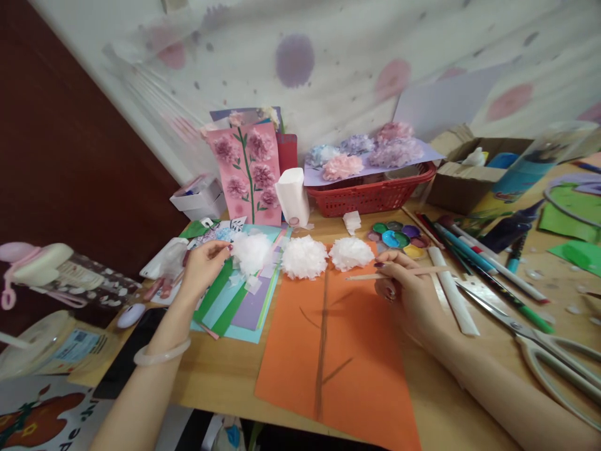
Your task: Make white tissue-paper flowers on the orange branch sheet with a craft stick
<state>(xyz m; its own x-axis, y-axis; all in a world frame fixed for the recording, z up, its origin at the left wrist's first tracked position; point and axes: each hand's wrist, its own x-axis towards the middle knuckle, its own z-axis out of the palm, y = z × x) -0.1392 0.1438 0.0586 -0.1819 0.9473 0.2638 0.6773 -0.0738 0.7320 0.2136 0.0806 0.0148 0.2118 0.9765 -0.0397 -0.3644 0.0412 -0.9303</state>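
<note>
Left hand: thumb and index finger nearly together, pinching the left edge of a ruffled white tissue-paper pom-pom. Pom-pom slightly blurred, loosely rounded, over a fanned stack of coloured paper at left of centre; a small tissue square shows just below it.

Right hand: fingers bent around a slim, pale stick, thumb and index closed on it near its middle. Stick lies roughly level, crosswise to the person; left end points toward the centre, right end emerges past the knuckles. Brush or pencil: cannot tell.

Orange sheet: flat, smooth paper, front centre of the tabletop, long axis running away from the person. Dark brown stem drawn lengthwise, straight, with thin side branches. Two more pom-poms, dense and crinkled, sit side by side at the far edge of the sheet; the right-hand one is near the right fingers.

Right of sheet: rolled white strip, long and narrow, slanting; metal scissors with pale loop handles, blades pointing away and leftward. Beyond the right hand: round paint pots, clustered.
</note>
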